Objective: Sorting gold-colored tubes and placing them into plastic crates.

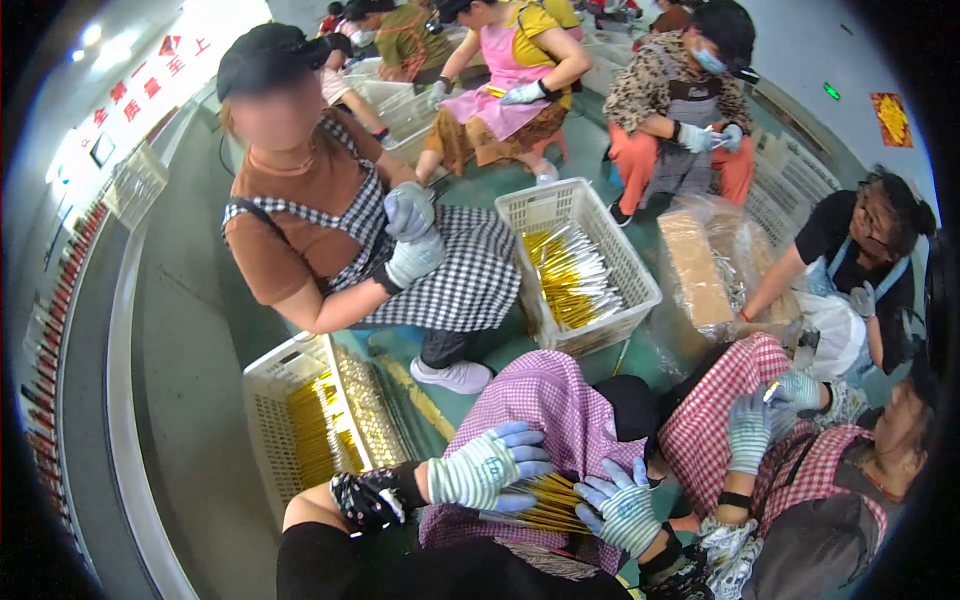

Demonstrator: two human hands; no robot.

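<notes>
A bundle of thin gold-coloured sticks (556,503) lies across my lap on a purple checked apron (535,400). My left hand (485,466), in a striped glove with blue coated fingers, is at the bundle's left end. Its fingers are stretched out to the right and its thumb reaches along the near side of the sticks. At the bundle's right end is my right hand (622,507), gloved the same way, with its fingers spread beside the stick ends. Neither hand is closed round the sticks. The undersides of both hands are hidden.
A white basket (262,410) of gold sticks stands at my left, another basket (630,305) ahead. Beyond it is a cardboard box (695,270) in clear plastic. One co-worker (320,200) sits ahead left, another (800,470) close at my right. Several more people sit farther back.
</notes>
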